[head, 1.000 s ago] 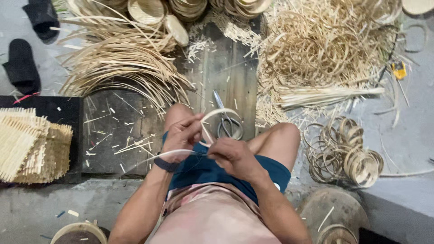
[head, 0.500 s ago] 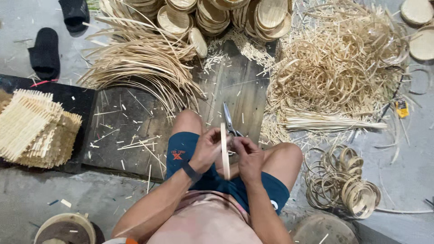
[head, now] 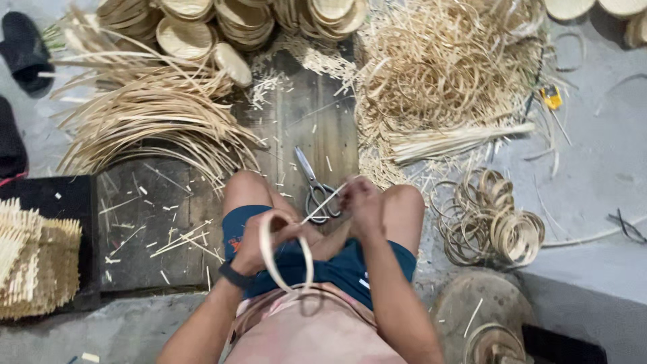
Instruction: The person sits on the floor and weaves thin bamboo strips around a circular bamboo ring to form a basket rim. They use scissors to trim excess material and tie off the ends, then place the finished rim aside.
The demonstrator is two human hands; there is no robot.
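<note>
Head view shows us seated over a dark wooden board (head: 303, 128) on the floor. Our left hand (head: 259, 246) is closed around a pale bamboo strip (head: 269, 259) bent into a loop that hangs over our lap. Our right hand (head: 360, 202) pinches the strip's free end, which runs straight between the two hands above our knees. Scissors (head: 315, 185) lie on the board just ahead of the right hand, apart from it. We note a fan of long curved strips (head: 155, 114) to the left, stacked round baskets (head: 236, 20) at the top, a tangle of shavings (head: 445, 74) to the right, and finished coiled rings (head: 502, 222) beside our right knee.
</note>
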